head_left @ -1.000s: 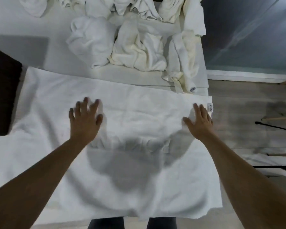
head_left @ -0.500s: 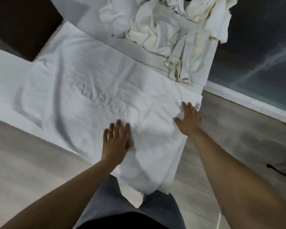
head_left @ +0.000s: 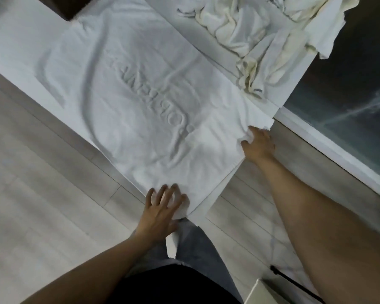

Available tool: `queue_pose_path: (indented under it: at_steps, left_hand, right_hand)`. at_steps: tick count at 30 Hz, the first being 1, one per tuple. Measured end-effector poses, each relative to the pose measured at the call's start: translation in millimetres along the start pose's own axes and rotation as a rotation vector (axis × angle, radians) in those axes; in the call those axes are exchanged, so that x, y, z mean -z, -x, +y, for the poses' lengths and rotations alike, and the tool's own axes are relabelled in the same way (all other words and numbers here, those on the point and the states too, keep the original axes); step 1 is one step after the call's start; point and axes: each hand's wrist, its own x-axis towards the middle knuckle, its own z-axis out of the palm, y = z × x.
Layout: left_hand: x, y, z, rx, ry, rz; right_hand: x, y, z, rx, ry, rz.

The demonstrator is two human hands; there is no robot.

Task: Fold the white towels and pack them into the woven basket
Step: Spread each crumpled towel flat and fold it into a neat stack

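Note:
A large white towel (head_left: 145, 102) with raised lettering lies spread flat on the white table (head_left: 15, 44), reaching the table's near right end. My left hand (head_left: 160, 207) rests with spread fingers on the towel's nearest corner, where the cloth bunches beside the thumb. My right hand (head_left: 259, 143) grips the towel's right corner, its fingers curled into the crumpled cloth. A heap of crumpled white and cream towels (head_left: 250, 29) sits at the table's far right. No woven basket can be made out.
A dark brown object (head_left: 70, 7) stands at the table's far left edge. Pale wood floor (head_left: 42, 194) lies below, with my legs at the table's corner. A dark wall with white skirting (head_left: 338, 150) runs on the right. A white box corner (head_left: 257, 290) and a black rod (head_left: 294, 284) sit at lower right.
The view swung left and down along the table. My left hand slid from the towel's middle to its near corner. My right hand went from lying flat to gripping the right corner.

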Motion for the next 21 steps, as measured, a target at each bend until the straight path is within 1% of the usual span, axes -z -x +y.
queue_pose_path:
  at_steps: [2, 4, 7, 8, 9, 10, 11, 12, 15, 17, 19, 21]
  left_hand:
    - [3, -2, 6, 0.163, 0.14, 0.1]
    - [8, -4, 12, 0.417, 0.351, 0.208]
    - [16, -5, 20, 0.894, 0.749, 0.335]
    - [18, -5, 23, 1.024, 0.928, 0.342]
    - [18, -4, 27, 1.113, 1.127, 0.326]
    - [17, -4, 32, 1.157, 1.313, 0.297]
    - [16, -2, 35, 1.165, 1.429, 0.285]
    - [14, 0, 38, 1.151, 1.442, 0.294]
    - [13, 6, 48, 1.14, 1.284, 0.342]
    - [20, 12, 57, 1.129, 1.257, 0.397]
    - [31, 21, 60, 1.079, 1.251, 0.452]
    - [47, 31, 58, 0.997, 1.224, 0.474]
  right_hand:
    - [3, -10, 4, -0.054, -0.075, 0.033]
    - [5, -19, 13, -0.097, -0.155, 0.044]
    - [7, -26, 24, -0.098, -0.374, 0.07]
    - [7, -28, 25, -0.093, -0.44, 0.079]
    - [7, -31, 25, -0.104, -0.485, 0.092]
    - [6, -34, 27, -0.118, -0.526, 0.113]
    - [6, -35, 27, -0.138, -0.548, 0.128]
    - [6, -35, 26, -0.151, -0.577, 0.144]
    - [8, -34, 27, -0.159, -0.615, 0.196]
    - [14, -28, 23, -0.132, -0.639, 0.222]
    - [23, -18, 11, -0.082, -0.716, 0.246]
    - [35, -8, -2, -0.024, -0.806, 0.255]
